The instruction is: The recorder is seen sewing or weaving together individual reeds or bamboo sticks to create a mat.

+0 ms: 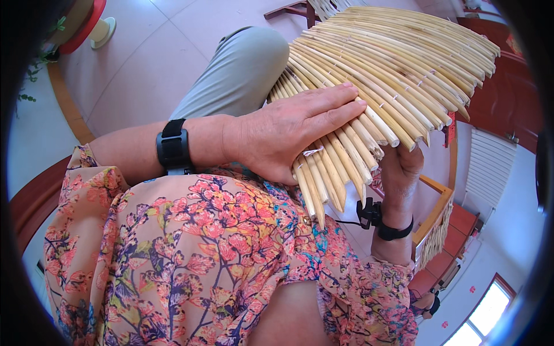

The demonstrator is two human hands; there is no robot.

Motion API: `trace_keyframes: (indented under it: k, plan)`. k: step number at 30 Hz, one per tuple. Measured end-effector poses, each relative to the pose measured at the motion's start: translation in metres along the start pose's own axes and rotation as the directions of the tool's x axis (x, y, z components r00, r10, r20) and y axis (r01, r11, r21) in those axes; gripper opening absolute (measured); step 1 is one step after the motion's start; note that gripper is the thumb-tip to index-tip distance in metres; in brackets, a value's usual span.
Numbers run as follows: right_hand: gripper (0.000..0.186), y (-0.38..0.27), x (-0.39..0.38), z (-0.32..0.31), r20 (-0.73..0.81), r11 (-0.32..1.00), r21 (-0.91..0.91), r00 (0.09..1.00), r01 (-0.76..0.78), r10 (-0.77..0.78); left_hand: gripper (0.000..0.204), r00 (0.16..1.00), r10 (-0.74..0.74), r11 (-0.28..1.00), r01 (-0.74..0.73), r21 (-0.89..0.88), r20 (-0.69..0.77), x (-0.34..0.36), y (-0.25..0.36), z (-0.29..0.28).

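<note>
A mat of pale yellow stalks (392, 75), stitched together with white thread, slants across my lap and past my knee. Its near ends are uneven, and several are cut to slanting points. My left hand (300, 124) lies on top of the near left part, fingers stretched out flat over the stalks, thumb by the outer edge. A small white thread knot (313, 151) shows just beside that hand. From below, my right hand (400, 167) reaches up against the underside near the stalk ends. The mat hides most of its fingers.
My grey trouser knee (248, 63) rises beside the mat's left edge. A dark red wooden frame (294, 11) stands beyond it on the tiled floor. At right are a wooden frame with hanging pale strands (435, 230) and a white radiator (489, 164). A plant (29, 86) grows at far left.
</note>
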State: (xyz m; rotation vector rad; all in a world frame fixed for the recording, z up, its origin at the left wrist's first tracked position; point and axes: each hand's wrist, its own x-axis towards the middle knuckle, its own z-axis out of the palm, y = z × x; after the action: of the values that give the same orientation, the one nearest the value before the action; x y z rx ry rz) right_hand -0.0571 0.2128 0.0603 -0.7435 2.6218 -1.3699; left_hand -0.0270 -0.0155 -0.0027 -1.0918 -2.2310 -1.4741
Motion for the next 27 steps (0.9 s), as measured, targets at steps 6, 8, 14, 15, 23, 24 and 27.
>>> trace_keyframes:
  k: [6,8,14,15,23,24,27]
  plan:
    - [0.023,-0.004,0.0,-0.006,0.038,0.995,-0.059,0.996,-0.078,0.08,0.095,1.0,-0.004,0.999,0.004,-0.042,-0.01,0.001,0.001,0.0]
    - [0.023,-0.001,0.001,-0.004,0.017,0.998,-0.033,0.999,-0.047,0.048,0.095,1.0,-0.005,1.0,0.005,-0.008,0.017,0.002,0.001,0.0]
    - [0.022,0.006,-0.002,0.004,-0.072,0.999,0.045,0.997,-0.006,0.009,0.092,0.999,0.014,0.998,-0.016,0.057,0.04,0.005,0.0,-0.001]
    - [0.022,0.007,-0.002,0.005,-0.084,1.0,0.022,0.996,0.016,-0.014,0.09,0.999,0.011,0.997,-0.014,0.072,0.043,0.005,0.001,-0.001]
    - [0.02,0.003,-0.005,0.006,-0.084,1.0,0.001,0.996,-0.005,0.005,0.088,0.999,0.024,0.999,-0.025,0.043,0.035,0.005,0.0,-0.001]
    - [0.02,0.0,-0.006,0.007,-0.102,1.0,0.016,0.995,-0.016,0.018,0.088,0.999,0.024,0.999,-0.026,0.044,0.035,0.005,0.001,-0.001]
    - [0.021,0.007,-0.008,0.003,-0.076,0.999,-0.039,0.996,0.034,-0.037,0.088,0.999,0.018,0.998,-0.021,0.065,0.05,0.004,0.004,-0.001]
